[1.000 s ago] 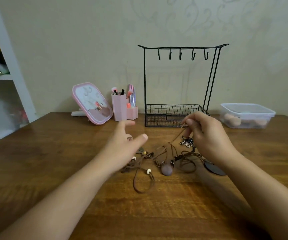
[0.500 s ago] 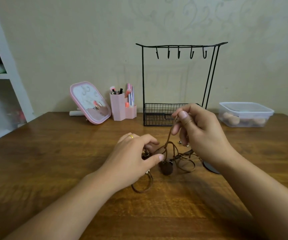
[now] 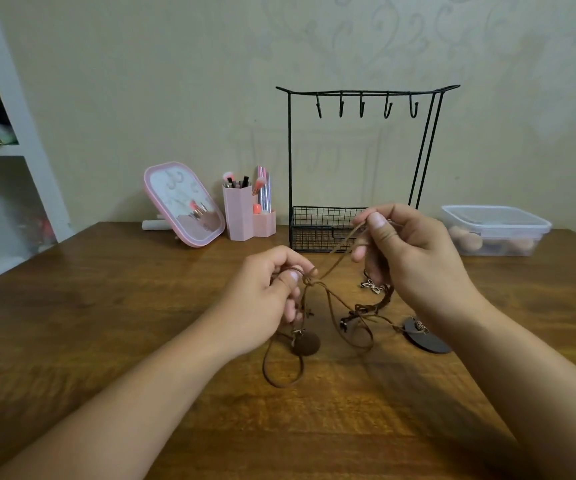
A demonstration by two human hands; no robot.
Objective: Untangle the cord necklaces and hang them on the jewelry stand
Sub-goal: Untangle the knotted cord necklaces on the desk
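1. Big wooden worktop (image 3: 106, 341) is taking up most of the view, running back to a pale patterned wall (image 3: 141, 81), with a white shelf unit (image 3: 13, 133) sitting off at the left edge.
2. The black wire jewelry stand (image 3: 290, 161) is standing upright at the back of the worktop, near the wall. Its five hooks are hanging bare, and its mesh basket at the bottom is partly hiding behind the right hand.
3. A clear lidded plastic box (image 3: 494, 226) is sitting to the right of the stand, with some roundish peach-coloured things inside, can't tell what.
4. A pink-framed mirror (image 3: 182, 202) is leaning tilted left of the stand, and a pink brush holder (image 3: 241, 216) stuffed with makeup brushes is standing between the two.
5. Right hand (image 3: 414, 258) is hovering raised in front of the basket, fingers curled, thumb and forefinger pinching a brown cord so it's stretching tight down toward the left.
6. Left hand (image 3: 266, 299) is sitting lower, fingers curled in, pinching the same cord right at a knot.
7. The cord necklaces (image 3: 335, 313) are still one brown tangle, dangling below and between both hands, with loops trailing onto the worktop.
8. Pendants: a dark flat disc (image 3: 425, 339) is lying by the right wrist, a brown fuzzy ball (image 3: 307, 344) under the left hand, and a small metal butterfly-ish charm (image 3: 373, 285) is sitting just beside the right hand.
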